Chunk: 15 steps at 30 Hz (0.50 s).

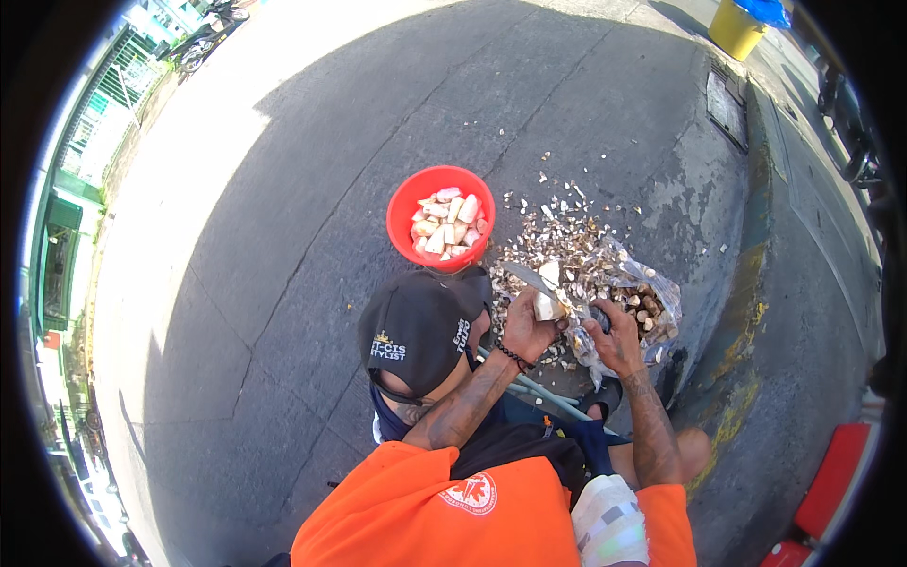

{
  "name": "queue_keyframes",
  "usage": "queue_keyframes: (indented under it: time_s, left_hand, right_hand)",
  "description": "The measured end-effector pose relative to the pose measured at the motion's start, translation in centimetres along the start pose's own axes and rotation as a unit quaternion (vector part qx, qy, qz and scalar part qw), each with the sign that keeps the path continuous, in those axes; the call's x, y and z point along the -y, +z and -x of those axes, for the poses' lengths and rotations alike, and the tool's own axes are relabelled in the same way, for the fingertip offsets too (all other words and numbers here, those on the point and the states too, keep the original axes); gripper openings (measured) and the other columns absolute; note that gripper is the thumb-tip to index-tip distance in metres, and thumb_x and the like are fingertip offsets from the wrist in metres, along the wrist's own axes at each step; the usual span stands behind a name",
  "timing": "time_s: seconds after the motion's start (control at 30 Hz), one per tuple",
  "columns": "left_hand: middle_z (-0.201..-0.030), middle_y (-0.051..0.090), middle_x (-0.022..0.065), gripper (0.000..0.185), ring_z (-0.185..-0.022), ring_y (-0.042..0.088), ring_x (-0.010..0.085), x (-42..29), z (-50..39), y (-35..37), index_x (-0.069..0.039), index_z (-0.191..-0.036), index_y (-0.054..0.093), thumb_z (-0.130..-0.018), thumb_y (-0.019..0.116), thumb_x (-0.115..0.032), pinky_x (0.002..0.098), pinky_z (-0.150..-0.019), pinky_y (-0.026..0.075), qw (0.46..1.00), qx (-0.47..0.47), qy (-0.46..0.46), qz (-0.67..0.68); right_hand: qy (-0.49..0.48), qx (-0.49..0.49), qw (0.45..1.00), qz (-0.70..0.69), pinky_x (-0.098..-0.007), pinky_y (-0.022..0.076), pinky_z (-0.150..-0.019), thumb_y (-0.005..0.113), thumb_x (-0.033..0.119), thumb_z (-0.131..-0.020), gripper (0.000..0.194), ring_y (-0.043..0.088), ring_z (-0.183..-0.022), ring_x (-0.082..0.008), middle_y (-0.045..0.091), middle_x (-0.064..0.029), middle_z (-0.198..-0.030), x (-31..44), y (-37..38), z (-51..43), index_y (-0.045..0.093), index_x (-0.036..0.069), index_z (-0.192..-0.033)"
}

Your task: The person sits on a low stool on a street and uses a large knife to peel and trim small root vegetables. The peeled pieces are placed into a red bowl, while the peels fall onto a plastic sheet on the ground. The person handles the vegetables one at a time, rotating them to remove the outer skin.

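Observation:
My left hand [528, 329], with a dark beaded bracelet at its wrist, holds a pale, mostly peeled chunk of root vegetable [548, 307]. In my right hand [618, 340] is the dark handle of a knife [530, 276]. Its broad grey blade points left and lies across the chunk, close to my left fingers. Below both hands, brown and white peelings [560, 241] are scattered over the pavement. A clear plastic bag [669, 294] with brown, unpeeled pieces [646, 306] lies just beyond my right hand. Peeled pinkish-white pieces [453, 220] fill part of a red bucket [405, 241].
Close at my left, a person in a black cap [418, 333] leans in near my forearm. Pale green tubing [545, 393] runs below my wrists. A curb with worn yellow paint [744, 347] rises at the right. Farther off stand a yellow bin [735, 32] and a motorcycle [198, 49].

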<state>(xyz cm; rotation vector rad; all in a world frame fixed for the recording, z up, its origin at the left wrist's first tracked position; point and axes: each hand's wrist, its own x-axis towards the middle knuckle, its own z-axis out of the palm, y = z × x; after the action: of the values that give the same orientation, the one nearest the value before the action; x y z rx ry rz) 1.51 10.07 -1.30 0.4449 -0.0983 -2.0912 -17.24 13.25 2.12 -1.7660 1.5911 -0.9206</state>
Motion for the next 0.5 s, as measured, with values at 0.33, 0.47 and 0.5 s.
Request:
queue_keyframes:
  time_s: [0.33, 0.47, 0.5]
  left_hand:
    - [-0.111, 0.066, 0.01, 0.045, -0.094, 0.066, 0.0238, 0.3, -2.6, -3.2, -0.007, -0.125, 0.054, -0.099, 0.046, -0.042, 0.0399, -0.084, 0.055, 0.998, -0.063, -0.023, 0.013]
    - [-0.101, 0.067, 0.0083, 0.041, -0.083, 0.067, 0.0206, 0.3, -1.8, -1.7, -0.006, -0.122, 0.055, -0.099, 0.047, -0.039, 0.0377, -0.076, 0.056, 0.999, -0.007, -0.016, 0.047]
    - [-0.1, 0.067, 0.0083, 0.04, -0.082, 0.067, 0.0204, 0.2, -1.6, -1.3, -0.006, -0.121, 0.056, -0.099, 0.048, -0.038, 0.0378, -0.075, 0.056, 0.999, -0.009, -0.018, 0.046]
  right_hand:
    - [-0.113, 0.048, 0.986, 0.11, -0.0416, 0.0523, -0.066, 0.077, 0.053, -0.069, 0.065, 0.067, -0.075, -0.0344, 0.068, -0.0163, -0.083, 1.1, -0.9, 0.4, 0.063, 0.002, -0.107]
    - [-0.115, 0.046, 0.987, 0.105, -0.041, 0.0526, -0.066, 0.076, 0.054, -0.07, 0.064, 0.068, -0.075, -0.0338, 0.068, -0.0159, -0.083, 1.3, -0.9, 0.3, 0.063, 0.002, -0.106]
    - [-0.113, 0.049, 0.987, 0.105, -0.0408, 0.0527, -0.066, 0.076, 0.054, -0.07, 0.064, 0.068, -0.075, -0.0337, 0.068, -0.0159, -0.083, 1.4, -0.9, 0.2, 0.063, 0.002, -0.106]
